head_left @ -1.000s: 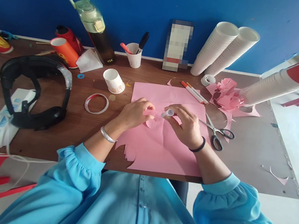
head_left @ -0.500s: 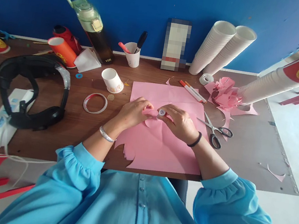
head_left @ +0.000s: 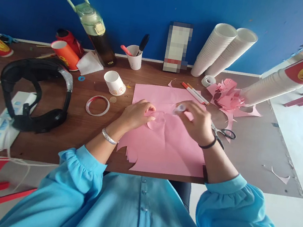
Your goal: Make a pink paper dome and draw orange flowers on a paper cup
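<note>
My right hand (head_left: 196, 121) has its fingers closed around a small white glue stick (head_left: 180, 109), blurred by motion, its round end facing me. It is raised above the right part of the pink paper sheets (head_left: 174, 151). On the left side of the sheets, my left hand (head_left: 139, 114) is bent, thumb and forefinger at the edge of a rounded pink paper cut-out (head_left: 157, 122). The cut-out lies over the sheet, its left edge partly under the thumb. Scissors (head_left: 227, 133) with black handles lie just beyond my right wrist, their blades mostly hidden behind the hand.
Markers (head_left: 196, 94) and a white tape roll (head_left: 208, 80) lie behind the sheets. Left are a paper cup (head_left: 114, 83), a tape ring (head_left: 97, 105) and a black headband device (head_left: 35, 95). Stacked cups (head_left: 214, 50), a bottle (head_left: 95, 30) and pink paper scraps (head_left: 226, 94) stand farther back.
My right hand has moved right and slightly up with the glue stick, away from the left fingertips. More of the pink cut-out shows. My left hand has stayed nearly in place.
</note>
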`<state>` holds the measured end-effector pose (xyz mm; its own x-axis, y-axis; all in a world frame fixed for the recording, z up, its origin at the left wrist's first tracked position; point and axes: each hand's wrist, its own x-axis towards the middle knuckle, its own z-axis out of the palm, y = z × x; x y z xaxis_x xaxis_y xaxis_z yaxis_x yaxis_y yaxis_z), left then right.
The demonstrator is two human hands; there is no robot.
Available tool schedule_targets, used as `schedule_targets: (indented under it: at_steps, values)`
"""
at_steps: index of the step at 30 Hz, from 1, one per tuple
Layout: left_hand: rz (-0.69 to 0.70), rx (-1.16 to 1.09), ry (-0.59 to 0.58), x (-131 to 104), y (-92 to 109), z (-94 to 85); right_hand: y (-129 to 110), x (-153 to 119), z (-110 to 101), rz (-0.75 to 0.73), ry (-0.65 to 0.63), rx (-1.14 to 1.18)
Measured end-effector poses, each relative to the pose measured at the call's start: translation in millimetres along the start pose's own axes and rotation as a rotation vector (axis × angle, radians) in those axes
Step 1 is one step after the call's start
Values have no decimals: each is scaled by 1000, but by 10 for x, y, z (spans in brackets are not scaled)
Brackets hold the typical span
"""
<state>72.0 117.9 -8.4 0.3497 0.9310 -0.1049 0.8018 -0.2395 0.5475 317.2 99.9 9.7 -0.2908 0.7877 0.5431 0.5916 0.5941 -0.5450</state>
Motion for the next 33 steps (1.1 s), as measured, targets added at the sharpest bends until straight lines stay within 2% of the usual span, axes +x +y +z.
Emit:
schedule_targets:
  at_steps: [3, 4, 6, 9, 12, 15, 17, 20, 23, 27, 33]
  values:
    - [12, -2, 14, 1, 13, -1, 52, 9, -88, 126, 336, 150]
    - [11, -7, 17, 1, 14, -1, 75, 10, -88, 178, 405, 240]
    - [6, -28, 13, 0, 5, 0, 117, 7, -46, 299, 446, 460]
    - [42, -110, 23, 1, -28, 1, 127, 1, 69, 492, 335, 791]
    - [133, -235, 146, -4, -43, -20, 63, -1, 172, 639, 199, 1053]
    - [179, -367, 273, -35, 5, -66, -21, -8, 237, 727, 104, 1239]
    - [157, -487, 260, -70, 68, -86, -58, -21, 273, 754, 57, 1309]
    - [140, -653, 198, -122, 165, -64, -81, -52, 332, 759, -7, 1333]
    - [127, -727, 180, -149, 223, 4, -100, -86, 380, 719, -58, 1233]
    - [141, -701, 268, -155, 233, 65, -154, -110, 376, 634, -34, 1034]
    - [261, -590, 357, -187, 259, 22, -174, -113, 328, 683, -198, 1043]
